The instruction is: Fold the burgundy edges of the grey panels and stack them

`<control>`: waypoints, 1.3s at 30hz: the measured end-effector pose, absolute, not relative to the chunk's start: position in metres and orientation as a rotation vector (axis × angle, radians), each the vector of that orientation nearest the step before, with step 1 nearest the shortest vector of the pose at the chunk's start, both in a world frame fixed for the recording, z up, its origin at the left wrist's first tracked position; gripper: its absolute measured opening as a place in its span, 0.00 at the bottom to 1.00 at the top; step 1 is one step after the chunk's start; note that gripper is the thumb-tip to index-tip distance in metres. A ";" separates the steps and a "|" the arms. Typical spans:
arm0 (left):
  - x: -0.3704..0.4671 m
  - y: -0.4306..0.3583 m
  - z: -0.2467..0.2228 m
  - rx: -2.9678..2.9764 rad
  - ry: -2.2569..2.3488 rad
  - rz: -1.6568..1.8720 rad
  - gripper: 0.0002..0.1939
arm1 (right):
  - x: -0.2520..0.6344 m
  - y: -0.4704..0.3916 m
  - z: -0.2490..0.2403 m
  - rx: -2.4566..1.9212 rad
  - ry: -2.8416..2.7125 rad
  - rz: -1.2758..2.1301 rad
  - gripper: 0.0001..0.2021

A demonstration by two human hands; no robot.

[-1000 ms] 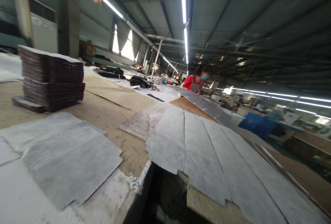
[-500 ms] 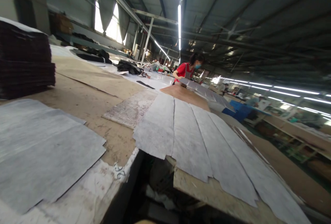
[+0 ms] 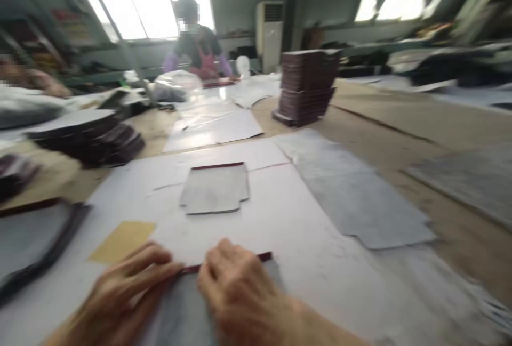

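A grey piece with a dark red top edge [image 3: 188, 308] lies on the white sheet [image 3: 308, 239] in front of me. My left hand [image 3: 124, 292] is at the left end of that edge, its fingers pinched together on it. My right hand [image 3: 236, 287] is curled over the red edge near the middle, fingers closed and pressing on it. A similar grey piece with a red edge [image 3: 216, 188] lies flat just beyond my hands. To the left is a yellow rectangle [image 3: 122, 241], near my left hand.
A tall dark stack [image 3: 306, 87] stands beyond the sheet. Lower dark stacks [image 3: 86, 135] are at the left, with a dark-edged piece [image 3: 32, 244] nearer. Grey sheets [image 3: 356, 191] lie at the right. A person [image 3: 200, 50] is across the table; another is at the far left.
The view has swung left from the grey sheets and the person in red to the white sheet. Both my hands have come into view, on the red-edged grey piece.
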State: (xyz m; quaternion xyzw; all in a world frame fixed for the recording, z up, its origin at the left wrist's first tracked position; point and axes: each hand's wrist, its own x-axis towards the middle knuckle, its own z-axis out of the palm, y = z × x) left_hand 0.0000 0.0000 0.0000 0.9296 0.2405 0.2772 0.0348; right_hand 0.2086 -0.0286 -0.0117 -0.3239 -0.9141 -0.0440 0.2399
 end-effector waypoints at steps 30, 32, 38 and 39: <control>-0.018 -0.005 0.012 2.718 0.774 0.910 0.17 | 0.210 -0.020 -0.011 -0.895 -2.525 0.075 0.22; -0.018 -0.008 0.014 2.650 0.787 0.853 0.15 | 0.210 -0.019 -0.011 -0.891 -2.523 0.102 0.23; -0.018 -0.011 0.013 2.647 0.790 0.612 0.11 | 0.205 -0.013 -0.004 -0.956 -2.586 0.244 0.25; -0.018 -0.010 0.012 2.648 0.797 0.597 0.11 | 0.204 -0.012 -0.003 -0.970 -2.592 0.269 0.25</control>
